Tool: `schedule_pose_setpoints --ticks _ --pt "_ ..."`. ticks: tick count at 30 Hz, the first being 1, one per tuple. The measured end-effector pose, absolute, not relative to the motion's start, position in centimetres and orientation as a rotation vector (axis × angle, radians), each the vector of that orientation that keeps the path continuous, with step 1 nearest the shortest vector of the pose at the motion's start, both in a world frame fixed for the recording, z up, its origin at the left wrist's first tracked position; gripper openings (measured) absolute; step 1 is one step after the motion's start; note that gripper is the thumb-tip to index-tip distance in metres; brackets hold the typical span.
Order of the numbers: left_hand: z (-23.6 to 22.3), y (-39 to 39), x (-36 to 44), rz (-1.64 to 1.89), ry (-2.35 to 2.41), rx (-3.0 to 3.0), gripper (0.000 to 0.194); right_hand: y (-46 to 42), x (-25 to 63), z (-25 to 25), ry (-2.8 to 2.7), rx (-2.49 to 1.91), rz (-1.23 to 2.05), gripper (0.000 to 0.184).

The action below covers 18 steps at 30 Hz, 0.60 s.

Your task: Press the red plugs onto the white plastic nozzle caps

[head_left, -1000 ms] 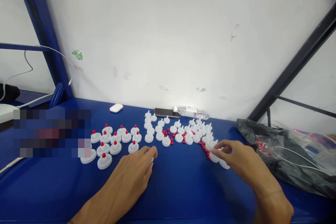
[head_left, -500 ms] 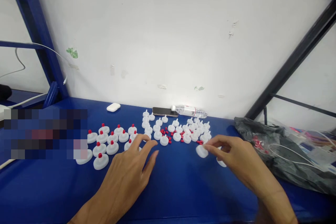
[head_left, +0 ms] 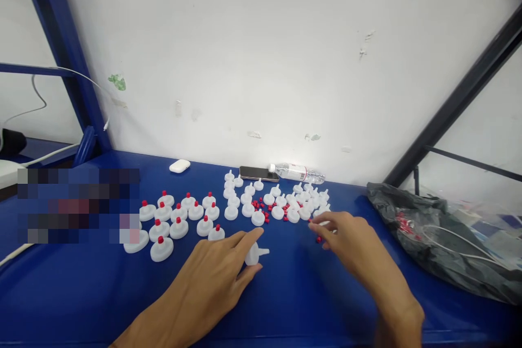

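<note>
My left hand (head_left: 222, 274) grips a white nozzle cap (head_left: 252, 255) between thumb and fingers, its thin spout pointing right. My right hand (head_left: 346, 242) is at the right of the loose parts, fingers pinched low over the table among small red tips (head_left: 318, 239). What lies between those fingertips is hidden. Several white nozzle caps with red tips on their spouts (head_left: 162, 249) stand left of my left hand. Beyond the hands are many white nozzle caps without red tips (head_left: 258, 217), with loose red tips (head_left: 263, 209) scattered among them.
The blue table (head_left: 285, 304) runs back to a white wall. Along its back lie a white earbud case (head_left: 180, 166), a phone (head_left: 259, 174) and a clear bottle (head_left: 297, 172). A dark plastic bag (head_left: 440, 261) lies at right, by a dark slanted post (head_left: 457, 98).
My left hand has closed on a white nozzle cap that my right hand held at right before. The right hand has let go of it and now reaches down at the red tips.
</note>
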<state>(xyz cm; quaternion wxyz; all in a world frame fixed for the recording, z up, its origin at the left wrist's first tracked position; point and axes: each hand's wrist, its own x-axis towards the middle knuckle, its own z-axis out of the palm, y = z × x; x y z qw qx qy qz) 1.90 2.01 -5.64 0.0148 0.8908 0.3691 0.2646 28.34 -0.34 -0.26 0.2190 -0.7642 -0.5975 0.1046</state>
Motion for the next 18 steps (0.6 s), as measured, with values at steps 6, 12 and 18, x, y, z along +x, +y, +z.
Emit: schedule_pose_setpoints --ticks 6,12,18 --pt "-5.8 2.0 1.8 0.719 1.247 2.676 0.042 1.0 31.4 -1.6 -1.670 -2.311 0.401 0.015" --pt "-5.3 1.9 2.2 0.601 1.191 2.688 0.029 1.6 30.8 -1.8 -1.709 -2.330 0.460 0.013" --pt "-5.0 1.8 2.3 0.531 1.237 2.732 0.035 1.9 30.5 -2.4 -1.781 -2.258 0.489 0.018"
